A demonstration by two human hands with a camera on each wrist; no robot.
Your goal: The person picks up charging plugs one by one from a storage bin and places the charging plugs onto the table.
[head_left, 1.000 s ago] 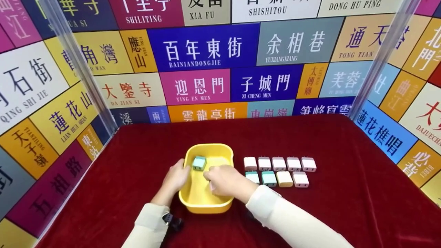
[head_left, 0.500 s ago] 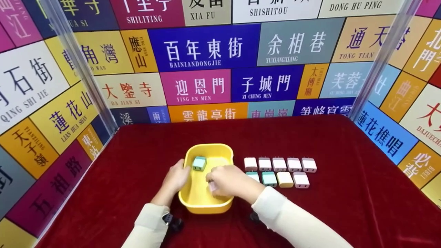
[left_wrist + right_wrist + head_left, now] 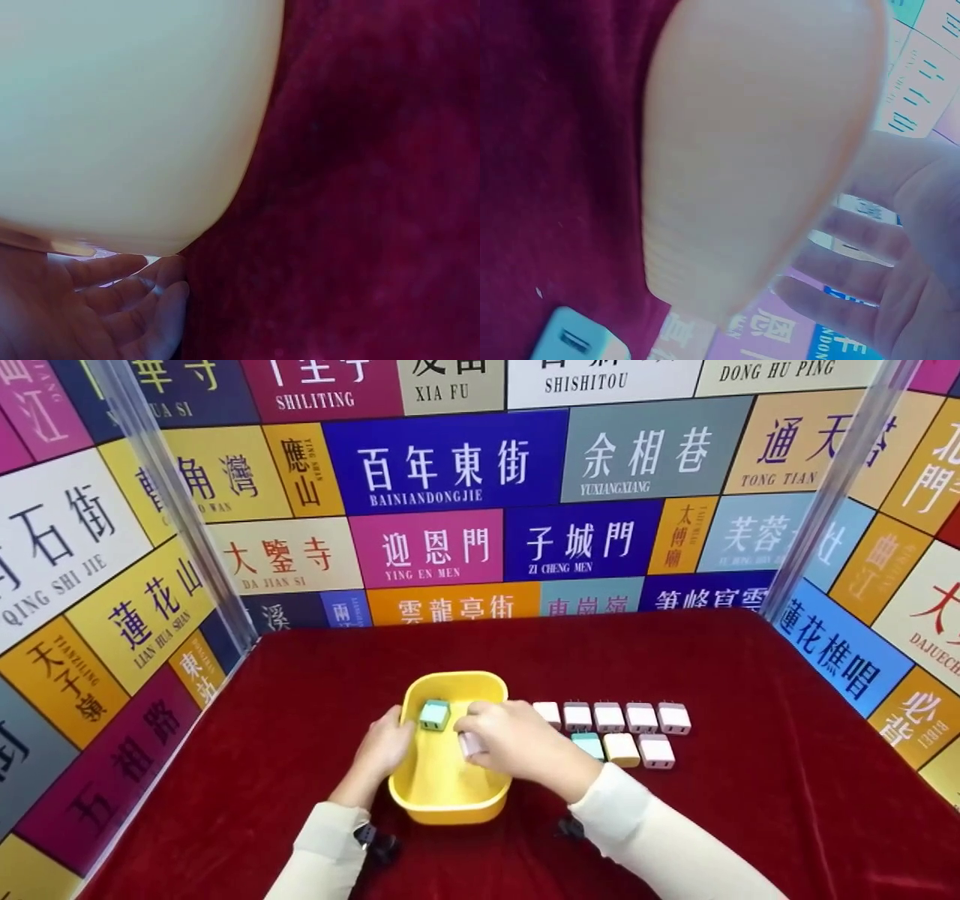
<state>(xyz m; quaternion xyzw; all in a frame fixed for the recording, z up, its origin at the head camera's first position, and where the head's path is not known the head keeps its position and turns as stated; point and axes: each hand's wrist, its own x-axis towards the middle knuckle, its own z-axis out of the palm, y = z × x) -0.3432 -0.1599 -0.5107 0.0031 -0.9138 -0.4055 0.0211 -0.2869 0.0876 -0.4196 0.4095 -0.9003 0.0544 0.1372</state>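
A yellow plastic basin [image 3: 448,814] stands in the middle of the table in the head view. My left hand [image 3: 384,746] grips its left rim, the thumb over the edge and the fingers outside the wall. Over the basin's right side, my right hand [image 3: 517,739] pinches a pale pink charger plug [image 3: 470,745]. A teal charger plug [image 3: 434,715] lies in the basin's upper left. The basin's outer wall [image 3: 757,150] fills much of the right wrist view and hides the pinched plug there.
Right of the basin, two rows of charger plugs stand on the red cloth [image 3: 735,810]: mostly white or pale pink, with a teal one [image 3: 587,747] and a yellow one [image 3: 621,749]. My right forearm covers part of the front row. Sign-covered walls [image 3: 450,457] enclose the table.
My right hand has shifted a little up and right inside the basin, the pale pink plug with it. It now covers the leftmost front-row plug. My left hand has stayed put.
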